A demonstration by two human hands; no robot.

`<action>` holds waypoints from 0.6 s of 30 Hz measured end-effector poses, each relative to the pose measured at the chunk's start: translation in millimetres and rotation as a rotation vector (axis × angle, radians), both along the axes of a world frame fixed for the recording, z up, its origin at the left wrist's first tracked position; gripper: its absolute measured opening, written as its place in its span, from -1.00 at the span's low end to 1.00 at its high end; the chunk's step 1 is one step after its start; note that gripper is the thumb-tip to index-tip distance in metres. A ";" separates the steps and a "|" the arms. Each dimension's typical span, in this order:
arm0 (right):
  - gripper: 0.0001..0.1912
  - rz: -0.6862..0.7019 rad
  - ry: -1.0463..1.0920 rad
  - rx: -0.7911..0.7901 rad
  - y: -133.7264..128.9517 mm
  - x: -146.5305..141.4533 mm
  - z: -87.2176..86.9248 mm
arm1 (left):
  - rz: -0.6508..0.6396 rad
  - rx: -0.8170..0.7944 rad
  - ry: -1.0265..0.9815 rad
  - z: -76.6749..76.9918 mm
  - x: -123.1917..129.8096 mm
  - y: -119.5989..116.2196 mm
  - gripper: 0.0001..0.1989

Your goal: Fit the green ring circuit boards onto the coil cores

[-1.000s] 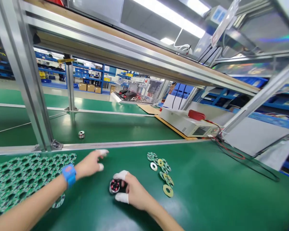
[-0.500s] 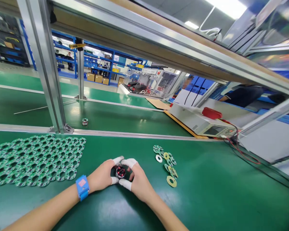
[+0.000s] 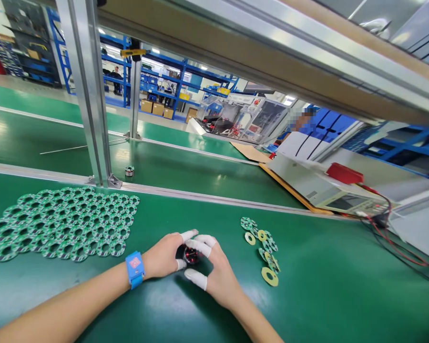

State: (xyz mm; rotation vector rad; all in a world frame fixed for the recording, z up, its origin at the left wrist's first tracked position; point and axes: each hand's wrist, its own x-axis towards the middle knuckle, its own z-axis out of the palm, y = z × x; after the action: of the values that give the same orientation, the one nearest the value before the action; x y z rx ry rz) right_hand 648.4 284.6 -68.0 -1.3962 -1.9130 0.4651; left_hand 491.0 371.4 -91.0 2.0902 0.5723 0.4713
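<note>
My left hand (image 3: 166,255) wears white finger cots and a blue wrist strap (image 3: 135,269). Its thumb and fingers close around the left side of a small round metal part (image 3: 190,256) with a dark top and red spots. White finger cots also cover fingers of my right hand (image 3: 214,267), which curves over the part's right side. Its fingertips are at the upper edge, partly hiding the part, while the thumb stands apart below. Right of my hands lie several green ring-shaped circuit boards (image 3: 268,242) and pale yellow rings (image 3: 270,276).
Many green ring boards (image 3: 67,231) lie in rows on the left of the green bench (image 3: 157,314). Behind the metal rail (image 3: 186,196) sits a small cylindrical part (image 3: 129,171). An upright post (image 3: 89,95) rises at left. A bench instrument (image 3: 318,183) with cables stands right.
My right thumb has moved away from the round part, and its fingers now reach over the top. My left hand keeps its hold. The camera view has turned slightly right.
</note>
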 end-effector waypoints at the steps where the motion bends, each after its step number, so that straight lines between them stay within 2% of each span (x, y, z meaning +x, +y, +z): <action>1: -0.47 0.021 0.008 0.039 0.9 -1.7 0.5 | -0.004 0.003 -0.003 0.5 0.5 -0.3 -0.24; 5: -0.78 0.072 0.009 0.137 7.4 -7.4 4.3 | -0.078 0.024 -0.049 4.0 1.4 -1.2 -0.31; 7: -0.87 0.080 -0.004 0.161 10.4 -6.6 6.5 | -0.097 0.043 -0.042 5.5 1.0 -1.3 -0.31; 14: -0.84 0.059 -0.039 0.182 9.2 2.0 8.2 | -0.072 0.063 0.055 7.9 2.8 -3.8 -0.20; 18: -0.82 -0.029 -0.074 0.169 6.8 -2.9 5.2 | -0.045 0.090 0.079 7.7 5.6 -6.6 -0.28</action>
State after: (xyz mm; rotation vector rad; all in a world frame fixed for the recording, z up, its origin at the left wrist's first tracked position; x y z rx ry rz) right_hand 645.5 291.4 -62.7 -1.3452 -1.9400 0.2340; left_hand 496.6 364.8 -83.3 2.2106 0.5581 0.3962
